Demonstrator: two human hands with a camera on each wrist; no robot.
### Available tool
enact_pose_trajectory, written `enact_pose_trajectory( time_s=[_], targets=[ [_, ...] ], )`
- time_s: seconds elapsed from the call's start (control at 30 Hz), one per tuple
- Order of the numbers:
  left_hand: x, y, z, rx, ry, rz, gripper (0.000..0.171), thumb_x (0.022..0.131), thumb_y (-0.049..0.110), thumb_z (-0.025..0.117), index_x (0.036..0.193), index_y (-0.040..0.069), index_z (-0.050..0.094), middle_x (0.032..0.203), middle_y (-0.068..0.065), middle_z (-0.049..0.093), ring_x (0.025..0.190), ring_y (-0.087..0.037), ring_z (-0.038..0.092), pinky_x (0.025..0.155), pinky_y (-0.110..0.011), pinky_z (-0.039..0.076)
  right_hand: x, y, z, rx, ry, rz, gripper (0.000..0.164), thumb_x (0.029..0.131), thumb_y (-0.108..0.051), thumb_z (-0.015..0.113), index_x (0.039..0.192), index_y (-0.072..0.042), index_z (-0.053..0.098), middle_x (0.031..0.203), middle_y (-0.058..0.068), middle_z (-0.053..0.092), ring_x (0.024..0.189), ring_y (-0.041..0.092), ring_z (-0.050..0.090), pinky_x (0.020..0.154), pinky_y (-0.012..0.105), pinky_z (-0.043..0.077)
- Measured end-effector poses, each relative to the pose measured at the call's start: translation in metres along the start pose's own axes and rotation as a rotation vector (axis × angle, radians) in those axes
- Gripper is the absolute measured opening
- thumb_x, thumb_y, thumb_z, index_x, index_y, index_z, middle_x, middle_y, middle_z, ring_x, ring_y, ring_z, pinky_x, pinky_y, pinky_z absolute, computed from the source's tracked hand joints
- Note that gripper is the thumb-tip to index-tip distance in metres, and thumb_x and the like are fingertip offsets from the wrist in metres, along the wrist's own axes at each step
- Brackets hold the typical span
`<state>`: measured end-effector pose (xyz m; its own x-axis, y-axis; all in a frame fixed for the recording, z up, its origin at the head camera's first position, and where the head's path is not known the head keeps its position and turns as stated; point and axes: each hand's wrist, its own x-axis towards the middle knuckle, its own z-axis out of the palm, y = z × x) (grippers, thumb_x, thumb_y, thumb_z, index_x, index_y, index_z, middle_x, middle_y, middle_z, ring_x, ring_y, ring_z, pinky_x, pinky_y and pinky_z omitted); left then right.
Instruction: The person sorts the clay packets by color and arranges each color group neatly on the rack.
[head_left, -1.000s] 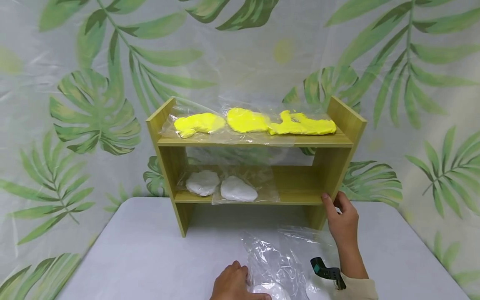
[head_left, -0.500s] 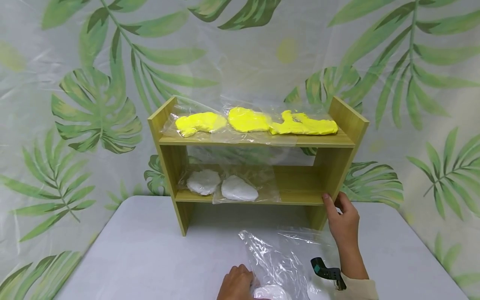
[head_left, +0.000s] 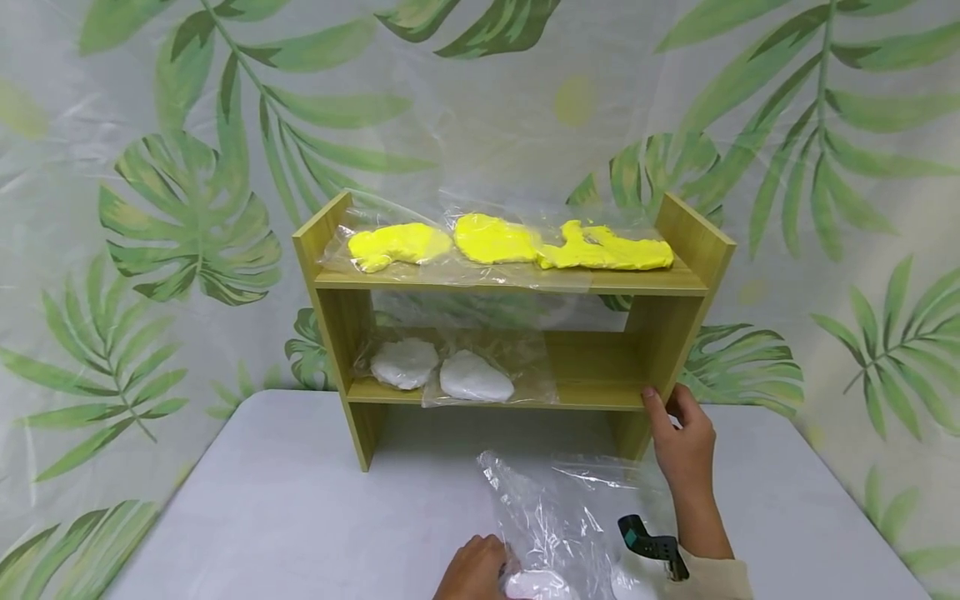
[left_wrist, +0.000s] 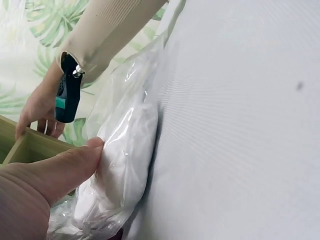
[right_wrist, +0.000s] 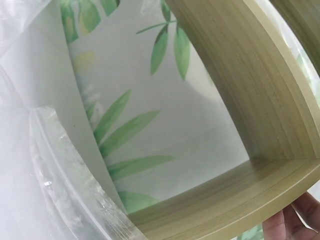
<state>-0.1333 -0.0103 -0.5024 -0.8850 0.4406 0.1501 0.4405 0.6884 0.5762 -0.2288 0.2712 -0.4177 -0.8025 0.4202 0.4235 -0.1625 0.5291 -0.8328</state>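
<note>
At the bottom of the head view, my left hand (head_left: 474,568) grips a clear plastic bag (head_left: 538,508) with a lump of white clay-like material (head_left: 540,585) in it. The left wrist view has my thumb (left_wrist: 75,167) pressing the near side of the bagged white lump (left_wrist: 125,160); the other fingers are hidden. My right hand (head_left: 684,437) holds the right side panel of a wooden shelf (head_left: 663,333). Its thumb lies at the front edge by the middle board, with fingers round the outer side. In the right wrist view, fingers (right_wrist: 295,222) show under the panel's edge.
Three bagged yellow lumps (head_left: 495,240) lie along the top board. Two bagged white lumps (head_left: 477,377) lie on the left of the middle board (head_left: 600,392). Another clear bag (head_left: 600,475) lies on the white table (head_left: 262,500). A leaf-patterned cloth (head_left: 187,208) hangs behind.
My left hand has shifted slightly right and down, its thumb dropping out of the head view. The bag's upper corner has risen a little. The right hand stays on the shelf.
</note>
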Motion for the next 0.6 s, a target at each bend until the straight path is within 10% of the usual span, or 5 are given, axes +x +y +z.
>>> enact_pose_trajectory(
  time_s=[0.27, 0.6],
  targets=[
    [-0.002, -0.001, -0.010, -0.376, -0.052, -0.117, 0.035, 0.066, 0.031, 0.087, 0.080, 0.019, 0.057, 0.061, 0.013, 0.051, 0.059, 0.000, 0.045, 0.053, -0.021, 0.039, 0.001, 0.000, 0.001, 0.011, -0.006, -0.005, 0.041, 0.096, -0.042, 0.056, 0.128, -0.016, 0.060, 0.111, 0.002, 0.066, 0.096, 0.002, 0.054, 0.089, 0.040, 0.049],
    [0.003, -0.020, -0.013, -0.585, -0.060, -0.049, 0.035, 0.073, 0.023, 0.084, 0.100, 0.016, 0.063, 0.086, 0.012, 0.064, 0.078, 0.001, 0.055, 0.075, -0.021, 0.046, 0.001, 0.002, 0.001, 0.019, 0.015, -0.029, 0.037, 0.096, -0.039, 0.058, 0.125, -0.015, 0.063, 0.108, 0.002, 0.067, 0.092, 0.000, 0.056, 0.077, 0.010, 0.043]
  ],
)
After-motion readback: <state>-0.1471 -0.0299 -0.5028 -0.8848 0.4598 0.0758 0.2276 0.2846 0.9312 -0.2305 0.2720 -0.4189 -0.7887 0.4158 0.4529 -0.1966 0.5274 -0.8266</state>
